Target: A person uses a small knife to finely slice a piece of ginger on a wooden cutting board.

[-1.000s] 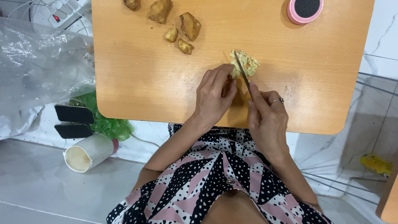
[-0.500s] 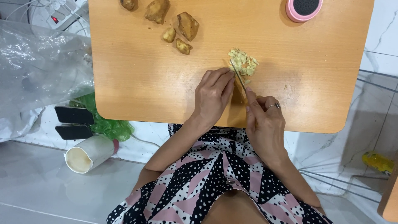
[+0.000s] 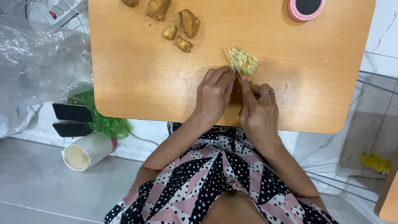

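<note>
Pale chopped ginger (image 3: 244, 61) is sitting light and crumbly, likely slippery, on the worktop (image 3: 145, 74); right hand (image 3: 259, 110) is grasping the knife (image 3: 233, 62), left hand (image 3: 213, 93) is pressing fingertips beside the blade, holding nothing.

Clear plastic bag (image 3: 39, 62) — crumpled, on the floor left of the table. Green plastic bag (image 3: 101, 120) — bunched beneath the table's left corner, beside 2 black rectangular blocks (image 3: 70, 120).

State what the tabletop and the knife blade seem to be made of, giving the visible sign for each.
Tabletop: probably wood or wood-look laminate, smooth orange-brown with faint grain lines. Knife blade: likely metal, thin, pale and slightly shiny; too narrow to say more.
</note>
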